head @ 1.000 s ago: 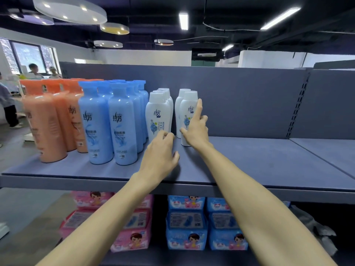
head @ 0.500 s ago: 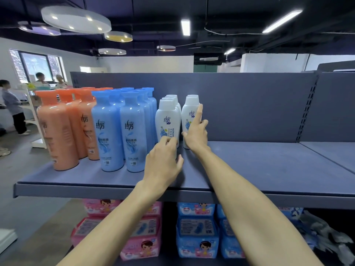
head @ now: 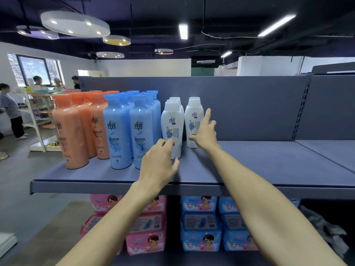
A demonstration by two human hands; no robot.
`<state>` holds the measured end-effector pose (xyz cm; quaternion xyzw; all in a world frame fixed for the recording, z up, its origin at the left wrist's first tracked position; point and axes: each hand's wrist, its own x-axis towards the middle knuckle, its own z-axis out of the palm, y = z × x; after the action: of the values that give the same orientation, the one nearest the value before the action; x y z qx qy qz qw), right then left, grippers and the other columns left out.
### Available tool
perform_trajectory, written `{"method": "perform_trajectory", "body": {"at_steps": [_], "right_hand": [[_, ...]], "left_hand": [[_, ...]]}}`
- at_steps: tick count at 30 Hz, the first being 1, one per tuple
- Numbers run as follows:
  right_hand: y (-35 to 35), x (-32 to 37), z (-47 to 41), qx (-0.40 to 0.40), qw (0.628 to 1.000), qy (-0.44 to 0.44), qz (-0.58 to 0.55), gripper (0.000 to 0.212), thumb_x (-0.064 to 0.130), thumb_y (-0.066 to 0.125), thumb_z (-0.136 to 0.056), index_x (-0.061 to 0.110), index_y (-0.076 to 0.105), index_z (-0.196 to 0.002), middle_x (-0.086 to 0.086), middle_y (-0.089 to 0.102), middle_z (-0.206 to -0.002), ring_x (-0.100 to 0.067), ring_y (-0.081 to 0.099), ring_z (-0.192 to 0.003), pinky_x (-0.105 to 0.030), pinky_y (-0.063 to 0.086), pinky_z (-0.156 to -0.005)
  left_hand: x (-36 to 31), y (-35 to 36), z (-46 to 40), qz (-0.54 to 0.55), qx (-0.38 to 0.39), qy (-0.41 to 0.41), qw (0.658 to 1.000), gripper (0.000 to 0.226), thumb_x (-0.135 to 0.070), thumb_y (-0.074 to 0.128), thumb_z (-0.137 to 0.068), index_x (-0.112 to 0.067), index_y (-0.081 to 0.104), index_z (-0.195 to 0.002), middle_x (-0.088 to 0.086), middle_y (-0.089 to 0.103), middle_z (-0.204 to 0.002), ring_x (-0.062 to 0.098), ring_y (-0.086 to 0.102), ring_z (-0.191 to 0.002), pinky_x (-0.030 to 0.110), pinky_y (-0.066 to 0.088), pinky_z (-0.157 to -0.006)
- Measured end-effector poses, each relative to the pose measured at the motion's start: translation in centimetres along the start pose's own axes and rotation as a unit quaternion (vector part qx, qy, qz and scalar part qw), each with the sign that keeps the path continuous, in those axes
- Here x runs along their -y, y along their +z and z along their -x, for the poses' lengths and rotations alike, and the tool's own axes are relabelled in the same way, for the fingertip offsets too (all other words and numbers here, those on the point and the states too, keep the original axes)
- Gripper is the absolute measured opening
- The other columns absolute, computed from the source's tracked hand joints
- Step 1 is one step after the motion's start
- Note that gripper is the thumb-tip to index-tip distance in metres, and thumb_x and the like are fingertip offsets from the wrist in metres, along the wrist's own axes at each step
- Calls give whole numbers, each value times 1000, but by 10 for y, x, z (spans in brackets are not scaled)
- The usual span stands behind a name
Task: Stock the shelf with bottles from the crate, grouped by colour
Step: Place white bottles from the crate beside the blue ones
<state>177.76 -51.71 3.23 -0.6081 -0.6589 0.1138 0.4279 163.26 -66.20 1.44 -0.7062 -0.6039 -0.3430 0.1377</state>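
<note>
On the grey shelf (head: 269, 164) the bottles stand grouped: orange bottles (head: 75, 131) at the left, blue bottles (head: 130, 129) in the middle, then a row of white bottles (head: 172, 121) and one more white bottle (head: 193, 120) to the right of it. My left hand (head: 159, 162) holds the base of the front white bottle, with bent fingers on its front and the thumb at its right side. My right hand (head: 204, 131) touches the right white bottle, its index finger straight up along the bottle's right edge and its thumb near the base. No crate is in view.
The shelf's right part and the adjoining shelf section (head: 330, 150) are bare. Pink packs (head: 146, 235) and blue packs (head: 201, 227) fill the level below. Several people stand by a small white rack (head: 36, 131) at the far left. The shelf's back panel (head: 249, 108) rises behind the bottles.
The view has drifted left and down a little. My right index finger has slid from the right white bottle's front to its right edge. My left hand stays at the front white bottle's base.
</note>
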Motion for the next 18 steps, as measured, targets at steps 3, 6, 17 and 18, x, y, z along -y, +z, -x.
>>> {"method": "perform_trajectory", "body": {"at_steps": [3, 6, 17, 18], "right_hand": [[-17, 5, 10, -1, 1000, -16, 16, 112, 15, 83, -77, 20, 2, -154, -14, 32, -132, -42, 53, -109, -43, 44, -83], [-30, 17, 24, 11, 999, -28, 36, 93, 20, 85, -74, 14, 21, -142, -13, 34, -126, -42, 52, -107, -40, 43, -77], [-69, -9, 222, 43, 971, -168, 163, 86, 36, 72, -87, 18, 20, -154, -2, 44, -132, -28, 60, -100, -41, 52, -82], [-69, -16, 230, 45, 969, -164, 181, 86, 36, 71, -88, 16, 21, -154, -3, 45, -131, -28, 60, -100, -40, 53, -80]], "left_hand": [[-5, -4, -4, -9, 15, -2, 1000, 34, -28, 58, -87, -15, 53, -118, 5, 56, -110, 28, 59, -95, 37, 47, -73], [-10, -7, -4, -12, 35, -8, 999, 36, -27, 59, -87, -12, 52, -120, 7, 55, -110, 30, 58, -97, 39, 46, -76], [-21, -49, 75, -42, 98, 37, 994, 41, -35, 67, -85, -17, 49, -117, 2, 50, -110, 27, 55, -103, 34, 38, -79], [-22, -46, 77, -38, 111, 35, 992, 41, -34, 68, -84, -16, 49, -116, 3, 50, -110, 27, 55, -104, 34, 37, -78]]}}
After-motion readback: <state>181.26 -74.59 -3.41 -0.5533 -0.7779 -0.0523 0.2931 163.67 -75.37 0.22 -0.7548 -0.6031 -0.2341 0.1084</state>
